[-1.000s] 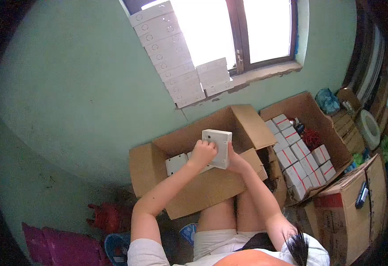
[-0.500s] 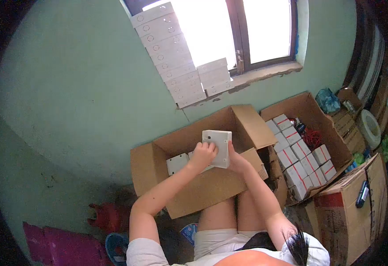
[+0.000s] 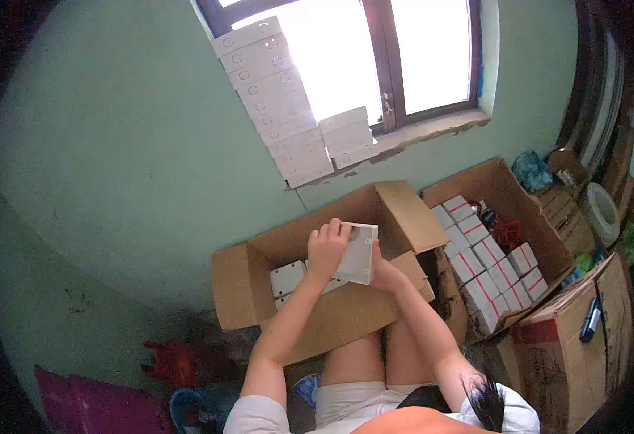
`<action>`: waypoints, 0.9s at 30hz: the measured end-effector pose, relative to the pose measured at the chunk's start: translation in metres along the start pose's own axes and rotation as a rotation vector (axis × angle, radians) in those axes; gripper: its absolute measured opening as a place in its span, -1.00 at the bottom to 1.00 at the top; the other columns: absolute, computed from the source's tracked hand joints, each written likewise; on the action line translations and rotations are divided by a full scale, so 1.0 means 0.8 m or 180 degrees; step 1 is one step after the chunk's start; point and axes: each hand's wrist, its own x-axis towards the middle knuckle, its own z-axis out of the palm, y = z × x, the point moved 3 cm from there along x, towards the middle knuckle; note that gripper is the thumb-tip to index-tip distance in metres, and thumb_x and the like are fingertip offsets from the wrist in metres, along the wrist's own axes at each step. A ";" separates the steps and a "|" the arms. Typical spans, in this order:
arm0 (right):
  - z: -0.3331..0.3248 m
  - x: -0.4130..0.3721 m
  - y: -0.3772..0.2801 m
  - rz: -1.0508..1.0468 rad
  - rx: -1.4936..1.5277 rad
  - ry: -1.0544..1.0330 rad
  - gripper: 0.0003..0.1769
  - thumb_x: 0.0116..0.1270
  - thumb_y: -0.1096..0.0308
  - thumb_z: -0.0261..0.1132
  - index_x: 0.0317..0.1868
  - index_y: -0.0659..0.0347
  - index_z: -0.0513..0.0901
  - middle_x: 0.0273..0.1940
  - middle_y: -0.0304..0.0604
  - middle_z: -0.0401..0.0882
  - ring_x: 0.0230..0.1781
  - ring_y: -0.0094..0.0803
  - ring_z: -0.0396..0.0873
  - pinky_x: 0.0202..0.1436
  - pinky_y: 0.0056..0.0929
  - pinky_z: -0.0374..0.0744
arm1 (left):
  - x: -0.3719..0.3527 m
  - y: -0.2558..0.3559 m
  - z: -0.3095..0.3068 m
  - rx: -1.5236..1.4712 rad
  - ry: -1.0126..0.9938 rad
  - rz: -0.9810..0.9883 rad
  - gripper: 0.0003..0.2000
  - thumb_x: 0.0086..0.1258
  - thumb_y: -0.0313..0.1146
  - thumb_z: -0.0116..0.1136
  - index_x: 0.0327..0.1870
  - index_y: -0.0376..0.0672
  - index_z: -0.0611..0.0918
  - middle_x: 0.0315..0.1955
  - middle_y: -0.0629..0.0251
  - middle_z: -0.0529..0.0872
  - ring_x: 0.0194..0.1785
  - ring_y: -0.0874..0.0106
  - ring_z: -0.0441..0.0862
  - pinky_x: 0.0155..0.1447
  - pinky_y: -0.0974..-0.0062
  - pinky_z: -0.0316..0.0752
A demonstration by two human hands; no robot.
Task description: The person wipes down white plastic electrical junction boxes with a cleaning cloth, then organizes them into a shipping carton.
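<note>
Over the carton (image 3: 346, 325), the white box (image 3: 358, 254) clasped by the right hand (image 3: 385, 272) is regripped higher by the curled left hand (image 3: 327, 250), handling seemingly unfinished.

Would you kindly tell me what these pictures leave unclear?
Head view:
Right hand: most fingers, hidden behind the white box.
Cardboard box: some contents, hidden by the left hand and white box.
Window: the scene outside, lost in glare.
Blue container: lower part, cut off by the bottom edge.
</note>
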 end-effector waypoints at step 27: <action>-0.001 -0.008 -0.007 0.0392 -0.0158 0.0269 0.00 0.27 -0.50 -0.23 0.49 0.07 0.13 0.36 -0.19 0.33 0.36 -0.27 0.31 0.39 -0.21 0.33 | -0.022 0.026 0.006 -0.0757 -0.0177 -0.0854 -0.91 0.18 -0.37 0.17 -0.31 -0.08 0.57 -0.37 0.36 0.63 -0.33 0.39 0.66 -0.32 0.37 0.51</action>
